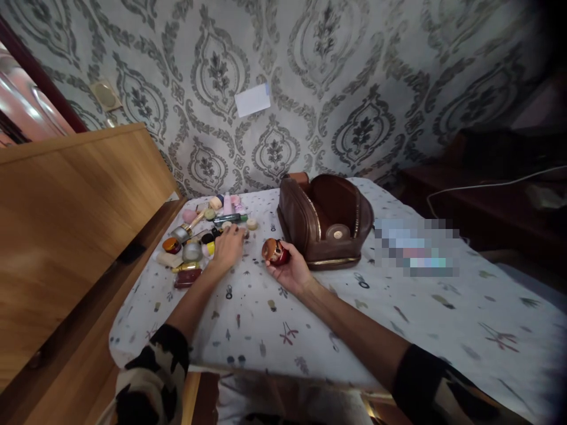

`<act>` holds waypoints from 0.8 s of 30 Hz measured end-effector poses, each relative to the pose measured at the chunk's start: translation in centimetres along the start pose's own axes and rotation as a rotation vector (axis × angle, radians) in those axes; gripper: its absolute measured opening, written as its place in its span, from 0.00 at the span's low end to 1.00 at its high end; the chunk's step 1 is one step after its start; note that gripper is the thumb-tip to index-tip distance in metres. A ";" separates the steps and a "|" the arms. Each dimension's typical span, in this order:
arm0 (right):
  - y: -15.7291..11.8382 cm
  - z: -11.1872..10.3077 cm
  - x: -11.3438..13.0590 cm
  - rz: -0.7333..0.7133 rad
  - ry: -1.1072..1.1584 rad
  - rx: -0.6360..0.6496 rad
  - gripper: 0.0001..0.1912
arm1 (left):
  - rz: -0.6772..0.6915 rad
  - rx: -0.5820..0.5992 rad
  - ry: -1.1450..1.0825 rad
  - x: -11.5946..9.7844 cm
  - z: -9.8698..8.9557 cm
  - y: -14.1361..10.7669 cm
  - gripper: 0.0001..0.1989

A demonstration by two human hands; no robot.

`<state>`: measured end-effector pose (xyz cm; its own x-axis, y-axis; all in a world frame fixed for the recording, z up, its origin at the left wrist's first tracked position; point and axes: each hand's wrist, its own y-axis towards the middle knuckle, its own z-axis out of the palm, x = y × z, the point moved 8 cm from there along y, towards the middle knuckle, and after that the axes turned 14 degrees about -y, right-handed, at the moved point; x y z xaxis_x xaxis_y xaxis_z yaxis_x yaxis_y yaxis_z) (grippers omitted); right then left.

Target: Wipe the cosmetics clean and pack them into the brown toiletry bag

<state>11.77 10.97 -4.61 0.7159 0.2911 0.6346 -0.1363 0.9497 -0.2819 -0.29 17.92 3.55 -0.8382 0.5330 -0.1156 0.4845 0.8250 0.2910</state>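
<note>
My right hand (295,273) is wrapped round a small dark red cosmetic jar (275,251) with a shiny amber-gold top, held tilted just above the bed-like surface. My left hand (229,247) reaches over a cluster of cosmetics, palm down, fingers apart and slightly blurred; whatever lies under them is partly hidden. Around it are a green bottle (230,219), a small cream-coloured jar (252,224), a silver-lidded jar (192,252) and a dark red case (188,278). A brown leather toiletry bag (326,251) stands unzipped beside my right hand, its top gaping.
A white printed cloth (283,330) covers the surface. More cosmetics, including a red-gold jar (172,245) and a pink tube (227,204), lie at the left. A wooden panel (84,236) rises on the left, a patterned wall (274,53) behind. A pixelated patch hides something at right.
</note>
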 end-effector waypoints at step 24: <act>0.1 1.3 -0.4 -0.084 -0.085 0.215 0.11 | 0.053 -0.482 -0.382 2.1 -6.9 -8.4 0.14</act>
<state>10.59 11.14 -3.93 0.6720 0.2105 0.7100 -0.2279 0.9710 -0.0722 -7.84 10.80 7.39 -0.6238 0.6742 -0.3953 0.2805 0.6653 0.6919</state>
